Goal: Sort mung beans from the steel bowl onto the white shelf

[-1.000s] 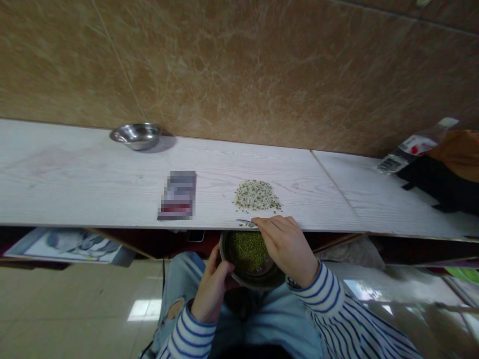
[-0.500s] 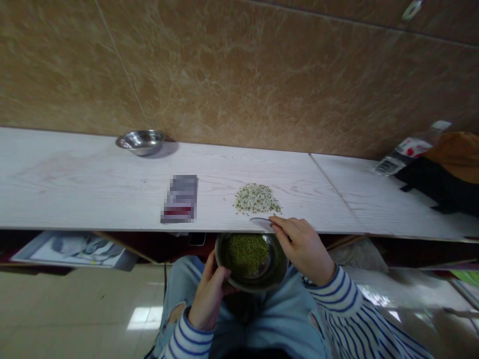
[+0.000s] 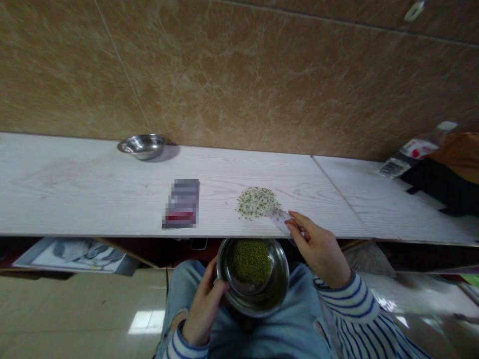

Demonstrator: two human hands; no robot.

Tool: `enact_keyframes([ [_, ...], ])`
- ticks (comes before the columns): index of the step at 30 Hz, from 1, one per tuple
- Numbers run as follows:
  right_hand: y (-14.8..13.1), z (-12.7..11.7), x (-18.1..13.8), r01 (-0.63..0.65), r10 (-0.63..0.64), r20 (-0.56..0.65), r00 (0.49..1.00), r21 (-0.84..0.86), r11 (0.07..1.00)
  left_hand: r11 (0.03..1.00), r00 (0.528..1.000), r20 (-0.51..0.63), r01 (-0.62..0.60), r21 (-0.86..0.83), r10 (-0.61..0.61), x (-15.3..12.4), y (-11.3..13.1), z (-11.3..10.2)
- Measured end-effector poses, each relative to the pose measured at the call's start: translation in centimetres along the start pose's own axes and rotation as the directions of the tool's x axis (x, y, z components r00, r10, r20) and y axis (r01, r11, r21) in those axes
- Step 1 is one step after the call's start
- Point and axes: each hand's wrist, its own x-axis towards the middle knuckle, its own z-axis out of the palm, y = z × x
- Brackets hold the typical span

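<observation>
A steel bowl (image 3: 254, 294) with green beans (image 3: 250, 261) in it rests on my lap, just below the table's front edge. My left hand (image 3: 204, 304) grips the bowl's left rim. My right hand (image 3: 320, 247) is closed on a small flat metal scraper (image 3: 279, 219), whose blade lies on the white table (image 3: 93, 199) at the near right edge of a small pile of mixed green and white grains (image 3: 257, 202).
A second steel bowl (image 3: 142, 145) stands at the back of the table by the brown wall. A dark flat packet (image 3: 181, 203) lies left of the pile. A plastic bottle (image 3: 413, 148) and dark and orange cloth (image 3: 449, 174) sit at the far right.
My right hand has moved right and away from the bowl, carrying the scraper to the pile's right side. The bowl sits lower on my lap and shows more fully.
</observation>
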Motion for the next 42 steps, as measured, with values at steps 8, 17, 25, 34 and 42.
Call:
enact_keyframes([
  [8,2.4,-1.4,-0.1,-0.054,0.049,-0.058,0.997,-0.084,0.995,0.999,0.999,-0.031,0.039,0.013,-0.039,-0.4,-0.5,-0.4],
  [17,5.2,-2.6,0.2,-0.007,-0.003,-0.032,0.999,-0.295,0.956,0.996,0.995,0.056,0.087,-0.011,-0.086,-0.5,-0.9,1.9],
  [25,3.5,-1.4,2.4,0.146,-0.135,0.072,0.988,-0.188,0.971,0.997,0.996,0.038,0.077,-0.015,-0.076,0.0,-1.1,1.9],
  [34,1.5,0.7,7.4,0.244,-0.222,0.134,0.966,-0.181,0.953,1.000,1.000,0.019,0.024,0.018,-0.024,0.4,-1.2,1.8],
  [42,1.9,1.7,8.1,0.280,-0.231,0.243,0.942,-0.192,0.941,0.999,0.999,0.024,0.036,0.018,-0.037,1.1,-1.7,1.6],
])
